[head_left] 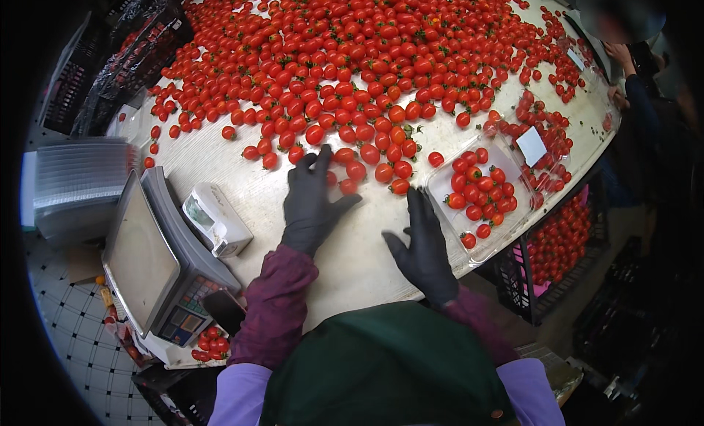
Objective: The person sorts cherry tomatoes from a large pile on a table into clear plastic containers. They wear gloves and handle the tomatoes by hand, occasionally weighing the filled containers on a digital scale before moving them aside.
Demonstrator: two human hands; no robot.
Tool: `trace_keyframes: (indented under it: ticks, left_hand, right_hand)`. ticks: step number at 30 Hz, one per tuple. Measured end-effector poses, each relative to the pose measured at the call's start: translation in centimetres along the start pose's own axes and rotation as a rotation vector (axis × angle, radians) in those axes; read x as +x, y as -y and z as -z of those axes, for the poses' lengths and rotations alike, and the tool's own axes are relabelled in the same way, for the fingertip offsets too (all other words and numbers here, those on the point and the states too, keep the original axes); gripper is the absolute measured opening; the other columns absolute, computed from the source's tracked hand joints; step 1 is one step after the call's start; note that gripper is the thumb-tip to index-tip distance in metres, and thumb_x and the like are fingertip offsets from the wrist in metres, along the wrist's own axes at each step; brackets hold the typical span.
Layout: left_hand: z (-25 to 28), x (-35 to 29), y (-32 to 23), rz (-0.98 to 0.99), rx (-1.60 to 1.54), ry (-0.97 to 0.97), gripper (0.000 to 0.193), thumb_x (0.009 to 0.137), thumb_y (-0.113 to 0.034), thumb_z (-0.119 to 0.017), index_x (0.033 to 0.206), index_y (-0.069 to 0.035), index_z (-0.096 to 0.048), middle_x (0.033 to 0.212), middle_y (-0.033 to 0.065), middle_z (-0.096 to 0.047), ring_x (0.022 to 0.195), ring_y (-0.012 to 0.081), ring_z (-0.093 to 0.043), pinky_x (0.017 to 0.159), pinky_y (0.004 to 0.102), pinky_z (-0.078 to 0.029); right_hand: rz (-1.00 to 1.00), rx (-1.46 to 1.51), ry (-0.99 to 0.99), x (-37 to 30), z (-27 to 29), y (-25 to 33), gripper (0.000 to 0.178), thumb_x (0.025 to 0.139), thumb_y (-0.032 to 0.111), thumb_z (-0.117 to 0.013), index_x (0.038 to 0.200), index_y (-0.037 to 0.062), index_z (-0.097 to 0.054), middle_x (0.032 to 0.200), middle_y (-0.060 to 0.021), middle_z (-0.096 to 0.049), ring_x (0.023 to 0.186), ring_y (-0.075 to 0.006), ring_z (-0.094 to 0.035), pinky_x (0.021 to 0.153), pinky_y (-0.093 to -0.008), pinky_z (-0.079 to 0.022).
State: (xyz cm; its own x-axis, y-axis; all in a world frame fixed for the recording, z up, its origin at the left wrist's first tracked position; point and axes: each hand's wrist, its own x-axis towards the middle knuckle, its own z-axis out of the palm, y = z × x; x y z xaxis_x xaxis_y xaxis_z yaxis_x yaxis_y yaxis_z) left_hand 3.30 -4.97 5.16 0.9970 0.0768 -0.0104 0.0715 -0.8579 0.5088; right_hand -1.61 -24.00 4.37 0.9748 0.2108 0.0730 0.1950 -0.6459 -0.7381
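A large heap of small red tomatoes (374,59) covers the far part of the white table, with loose ones trailing toward me. My left hand (312,202), in a dark glove, reaches to the near edge of the heap, fingers apart beside a few tomatoes. To its right, my right hand (424,246), also gloved, hovers with fingers stretched and thumb spread, nothing seen in it. Its fingertips are close to the left side of a clear plastic punnet (440,188), which holds a layer of tomatoes. Behind that punnet lie filled clear packs (546,129), one bearing a white label.
A weighing scale (143,254) stands at the left, beside a small white label printer (216,217). Stacked clear trays (81,177) sit beyond the scale. Below the table's right edge is a black crate (524,279) of tomatoes. Another person's hand (620,56) shows at far right.
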Motion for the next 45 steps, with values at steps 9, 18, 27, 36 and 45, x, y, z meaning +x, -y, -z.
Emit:
trace_keyframes:
  ticks: [9,18,27,36,45]
  left_hand:
    - [-2.1,3.3,0.4,-0.167,-0.323,0.044,0.054,0.065,-0.016,-0.069,0.115,-0.009,-0.048,0.115,0.0198,-0.044,0.103,0.0351,-0.048,0.079,0.0411,-0.048]
    - [-0.6,1.9,1.6,-0.046,-0.757,0.258,0.042,0.071,-0.003,-0.068,0.11,-0.003,-0.052,0.11,0.0099,-0.048,0.105,0.0219,-0.05,0.092,0.03,-0.041]
    - [-1.3,0.0,-7.6,-0.158,-1.122,0.333,0.032,0.075,-0.008,-0.069,0.104,-0.003,-0.058,0.107,0.0115,-0.048,0.101,0.0237,-0.051,0.088,0.032,-0.041]
    - [-5.0,2.6,-13.9,-0.452,-0.646,0.316,0.04,0.078,-0.001,-0.057,0.117,-0.009,-0.053,0.101,0.0138,-0.056,0.098,0.0258,-0.056,0.086,0.034,-0.044]
    - [-3.3,1.7,-14.2,-0.441,-0.549,0.353,0.055,0.074,0.003,-0.058,0.126,-0.008,-0.042,0.1,0.0084,-0.056,0.084,0.0187,-0.055,0.071,0.0311,-0.047]
  right_hand:
    - [-0.064,0.058,-0.129,6.7,-3.7,0.3,0.06,0.072,0.009,-0.068,0.126,0.0067,-0.042,0.111,-0.0147,-0.044,0.103,-0.0283,-0.051,0.084,-0.0379,-0.045]
    - [-0.443,1.095,0.188,6.5,-2.1,2.3,0.038,0.086,0.006,-0.057,0.122,0.0058,-0.045,0.114,-0.0069,-0.051,0.098,-0.0133,-0.054,0.071,-0.0266,-0.053]
    - [-0.272,0.856,-0.178,1.9,6.6,1.0,0.039,0.08,0.004,-0.066,0.116,0.0039,-0.051,0.101,-0.0052,-0.058,0.081,-0.0068,-0.055,0.067,-0.0211,-0.048]
    - [-0.31,0.719,-0.52,0.3,13.5,-4.7,0.033,0.081,0.003,-0.064,0.112,0.0047,-0.054,0.103,-0.0062,-0.057,0.095,-0.0108,-0.053,0.079,-0.0244,-0.047]
    - [-0.311,0.558,-0.441,1.4,13.1,-6.6,0.036,0.078,0.009,-0.068,0.109,0.0023,-0.052,0.1,-0.0039,-0.057,0.09,-0.0136,-0.054,0.08,-0.0266,-0.046]
